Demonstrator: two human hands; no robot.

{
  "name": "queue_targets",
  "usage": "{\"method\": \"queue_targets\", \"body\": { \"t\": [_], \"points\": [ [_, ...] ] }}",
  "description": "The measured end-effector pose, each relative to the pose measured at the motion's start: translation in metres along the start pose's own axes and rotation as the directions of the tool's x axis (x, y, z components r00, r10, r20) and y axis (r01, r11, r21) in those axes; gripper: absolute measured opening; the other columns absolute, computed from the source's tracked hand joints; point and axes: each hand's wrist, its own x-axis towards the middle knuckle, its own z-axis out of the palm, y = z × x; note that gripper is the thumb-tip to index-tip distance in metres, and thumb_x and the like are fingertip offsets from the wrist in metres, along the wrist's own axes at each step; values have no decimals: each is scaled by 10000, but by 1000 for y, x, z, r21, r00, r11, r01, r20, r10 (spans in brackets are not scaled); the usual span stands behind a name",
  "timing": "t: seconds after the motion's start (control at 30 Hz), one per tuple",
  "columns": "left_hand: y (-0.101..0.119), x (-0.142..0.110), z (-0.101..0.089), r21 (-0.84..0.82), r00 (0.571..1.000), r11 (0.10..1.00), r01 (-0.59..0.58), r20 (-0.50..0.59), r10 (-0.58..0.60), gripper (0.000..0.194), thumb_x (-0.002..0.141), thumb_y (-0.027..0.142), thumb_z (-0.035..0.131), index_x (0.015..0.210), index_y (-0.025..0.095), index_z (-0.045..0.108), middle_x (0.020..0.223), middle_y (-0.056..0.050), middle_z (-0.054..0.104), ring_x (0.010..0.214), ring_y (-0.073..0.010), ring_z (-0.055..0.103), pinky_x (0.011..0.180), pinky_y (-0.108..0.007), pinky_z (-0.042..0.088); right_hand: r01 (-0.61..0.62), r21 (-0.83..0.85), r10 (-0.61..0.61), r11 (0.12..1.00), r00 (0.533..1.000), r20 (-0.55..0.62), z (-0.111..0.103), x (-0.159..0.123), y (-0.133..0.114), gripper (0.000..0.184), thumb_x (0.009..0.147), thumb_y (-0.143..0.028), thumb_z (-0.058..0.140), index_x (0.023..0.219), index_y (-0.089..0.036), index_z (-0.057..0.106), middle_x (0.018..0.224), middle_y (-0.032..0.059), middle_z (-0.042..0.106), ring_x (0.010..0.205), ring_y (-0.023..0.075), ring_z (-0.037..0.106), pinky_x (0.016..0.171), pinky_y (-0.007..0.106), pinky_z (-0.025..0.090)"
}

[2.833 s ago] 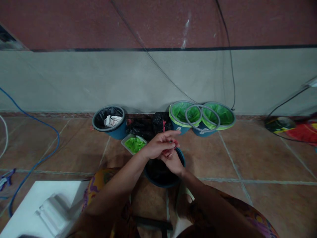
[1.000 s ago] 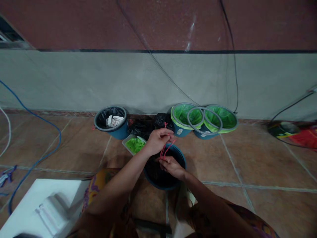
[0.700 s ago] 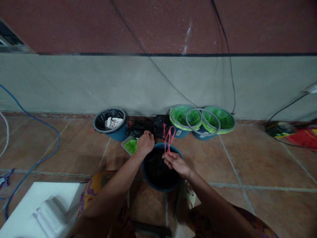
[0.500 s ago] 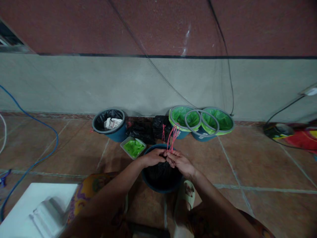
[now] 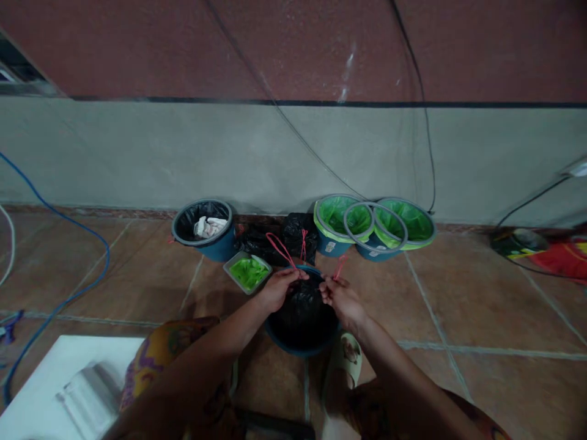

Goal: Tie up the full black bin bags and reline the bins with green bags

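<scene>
Between my legs stands a blue bin (image 5: 303,351) with a black trash bag (image 5: 303,305) inside it. Over its left rim, my left hand (image 5: 280,288) pinches a red drawstring (image 5: 279,245) whose loop sticks up toward the wall. Across a small gap, my right hand (image 5: 339,298) is closed on the other part of the red string, and a short loop pokes up above its fingers. The bag's gathered top lies between and below both hands. Exactly how the string runs at the bag's neck is hidden.
By the wall stand a black-lined bin (image 5: 202,244) with crumpled white waste and two green-lined bins (image 5: 331,245) topped with loose grey rings (image 5: 359,242). Tied black bags (image 5: 298,231) and a tray of green bags (image 5: 247,287) lie between. A blue hose (image 5: 87,228) curves at left.
My hands have moved apart, left hand leftward and right hand rightward. The red string, bunched between them before, is now split into a loop at each hand.
</scene>
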Motion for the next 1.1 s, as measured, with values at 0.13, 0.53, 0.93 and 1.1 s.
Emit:
{"method": "queue_targets", "body": {
  "t": [0.13,0.53,0.93,1.1],
  "points": [
    [-2,2,0,146,999,989,13,31,-17,265,772,397,652,844,148,707,723,-5,655,611,-86,501,592,-210,344,62,-78,-62,995,998,5,2,-1,-2,411,736,-573,662,869,-190,592,625,9,600,509,112,494,478,243,385],
    [8,-8,12,483,862,818,-311,506,29,139,762,248,620,649,167,612,644,40,551,678,-109,500,669,-230,392,493,-435,-276,754,838,470,8,-12,-24,394,934,-503,431,907,-202,685,739,31,659,696,165,602,665,290,475],
    [-5,4,0,289,991,954,76,83,-105,286,713,416,678,746,134,707,654,-15,650,549,-82,488,514,-202,323,425,-662,-157,618,891,425,-10,-7,-20,266,863,-366,530,713,-203,677,565,-29,562,525,114,455,527,250,316],
    [-2,5,-3,481,995,874,-64,100,18,154,671,262,693,774,156,736,671,-12,689,603,-119,564,617,-244,419,405,-710,-48,576,884,465,-13,-7,-18,222,823,-285,553,641,-210,657,522,-34,541,493,108,439,521,253,303]
  ]
}}
